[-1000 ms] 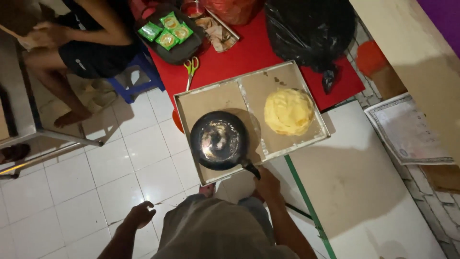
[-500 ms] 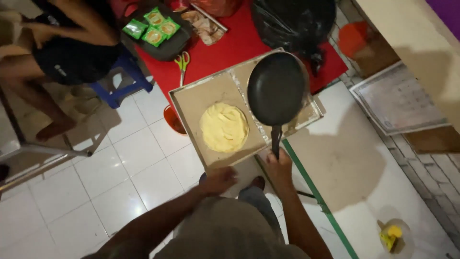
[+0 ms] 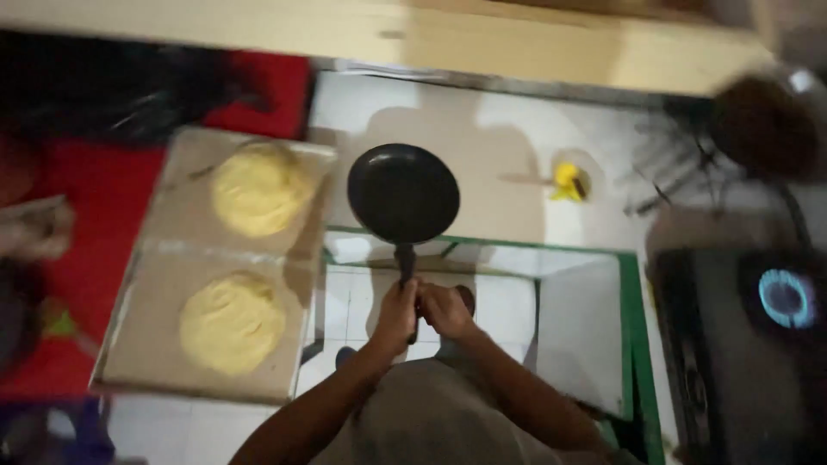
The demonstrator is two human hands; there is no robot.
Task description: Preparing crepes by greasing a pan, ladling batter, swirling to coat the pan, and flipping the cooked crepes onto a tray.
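A black round frying pan (image 3: 403,193) hangs in the air in front of me, its handle pointing back at me. My left hand (image 3: 396,315) and my right hand (image 3: 446,311) both grip that handle. The pan looks bare inside. To its left a metal baking tray (image 3: 155,327) lies on the floor with two flat yellow rounds on it, a far yellow round (image 3: 256,189) and a near yellow round (image 3: 231,321). The whole view is blurred by motion.
A gas stove (image 3: 732,344) with a lit blue burner flame (image 3: 786,297) stands at the right. A small dish with something yellow (image 3: 568,182) sits on the white tiles. A red mat (image 3: 77,215) lies under the tray, a black bag (image 3: 103,86) beyond it.
The view has swung to the right, bringing the stove in. My left hand has joined my right hand on the pan handle. A second yellow round now shows on the tray.
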